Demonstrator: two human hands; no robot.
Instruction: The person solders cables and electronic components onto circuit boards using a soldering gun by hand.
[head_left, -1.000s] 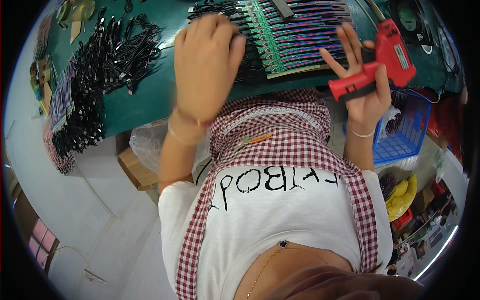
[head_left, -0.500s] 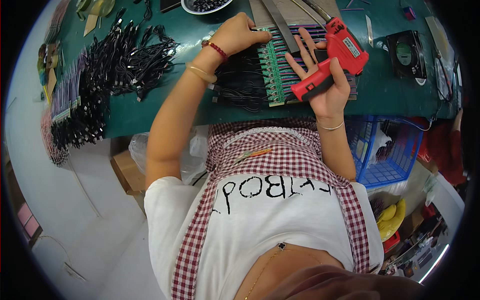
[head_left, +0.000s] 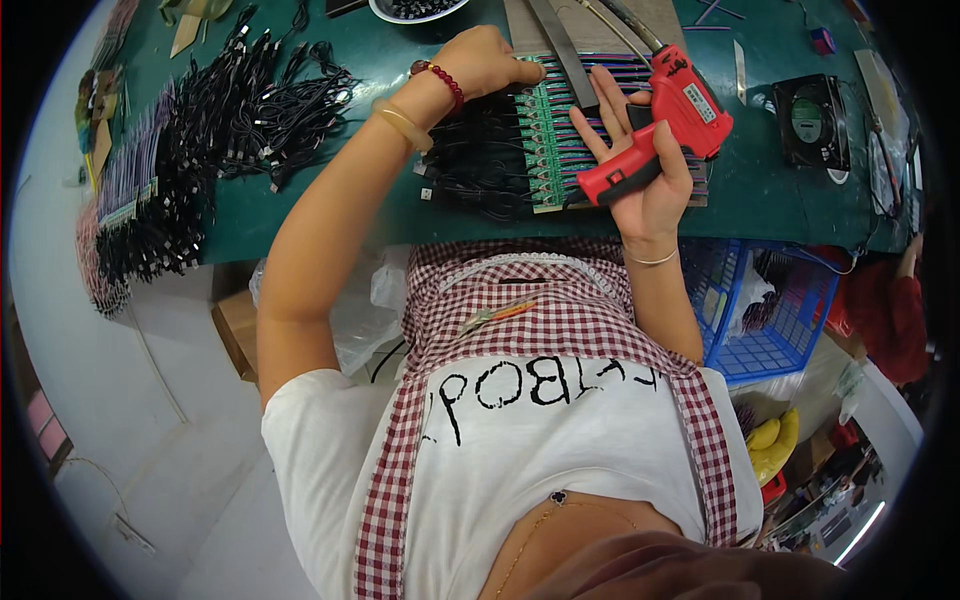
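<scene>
A red soldering gun (head_left: 692,110) with a black-and-red handle rests across the palm of my right hand (head_left: 650,205). My thumb hooks over its handle, while other fingers stretch toward the coloured wires. My left hand (head_left: 480,62) is closed at the far end of a row of small green circuit boards (head_left: 542,150), thumb against the boards; what its fingertips hold is hidden. Black USB cables (head_left: 478,165) run left from the boards, and thin coloured wires (head_left: 575,160) run right. A flat metal bar (head_left: 562,50) lies over the far wires.
Bundles of black cables (head_left: 285,110) cover the green table (head_left: 380,215) on the left. At the far edge stands a bowl of small black parts (head_left: 418,10). A black fan-like device (head_left: 812,122) lies right. Below the table is a blue crate (head_left: 765,335).
My left elbow has swung outward to the left, with the left hand staying at the boards' far end. The soldering gun has shifted slightly left in my right hand.
</scene>
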